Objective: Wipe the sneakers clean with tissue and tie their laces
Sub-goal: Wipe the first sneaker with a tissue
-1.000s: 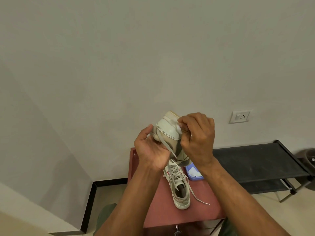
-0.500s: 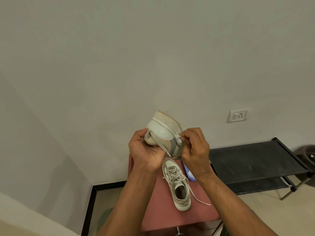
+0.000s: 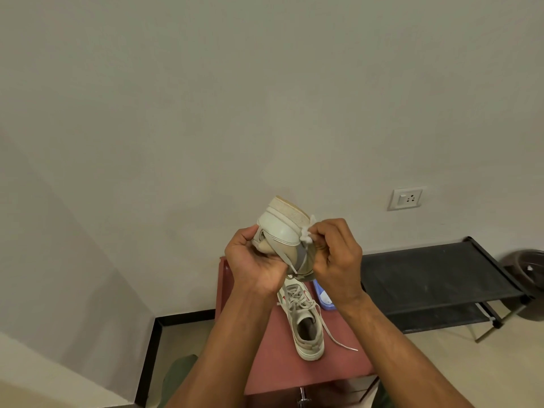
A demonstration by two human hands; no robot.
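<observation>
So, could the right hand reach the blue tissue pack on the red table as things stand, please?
Probably yes, but not freely: the right hand hovers just above the blue tissue pack with nothing between, yet it pinches a white tissue wad.

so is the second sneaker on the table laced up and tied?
No: the sneaker on the table has a loose lace trailing across the red table.

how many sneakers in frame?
2. One sneaker is held up by the left hand while the right hand wipes it; the other sneaker lies on the red table.
</observation>
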